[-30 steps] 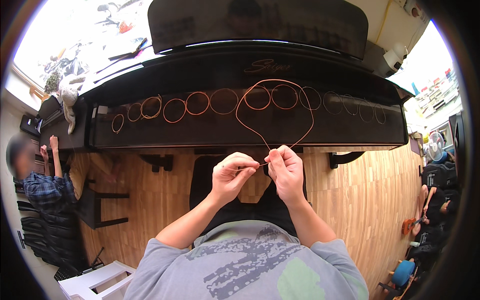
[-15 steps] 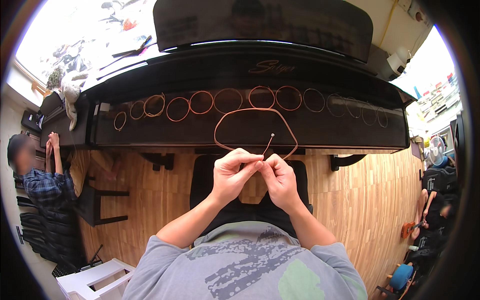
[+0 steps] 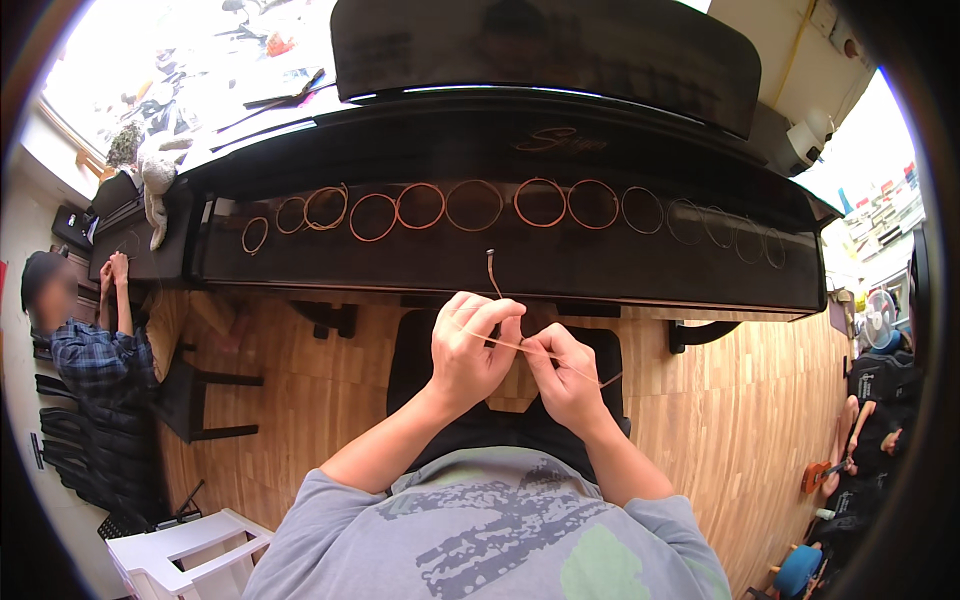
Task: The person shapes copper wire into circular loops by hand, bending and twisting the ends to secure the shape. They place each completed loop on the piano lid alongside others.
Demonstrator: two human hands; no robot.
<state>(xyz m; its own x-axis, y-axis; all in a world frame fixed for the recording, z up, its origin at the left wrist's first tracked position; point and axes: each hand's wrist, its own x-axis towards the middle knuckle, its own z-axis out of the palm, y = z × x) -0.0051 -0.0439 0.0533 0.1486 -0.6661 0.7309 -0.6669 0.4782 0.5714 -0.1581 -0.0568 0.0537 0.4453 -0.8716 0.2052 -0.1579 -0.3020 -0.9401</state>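
Head view, left hand (image 3: 472,345): curled, pinching a copper-coloured string (image 3: 493,280) between thumb and fingertips
Right hand (image 3: 565,375): just beside, thumb and forefinger closed on the same string
Copper-coloured string: held over the lap, pale-tipped end sticking up past the left hand, rest slanting across both hands; exact grip point hard to tell, being so thin
Black piano (image 3: 620,270): bearing a row of coiled strings (image 3: 540,227), copper-coloured and greyish
Far left: seated person in plaid shirt (image 3: 95,350), hands raised
Far right: ukulele (image 3: 815,478), above a blue-topped stool (image 3: 800,570)
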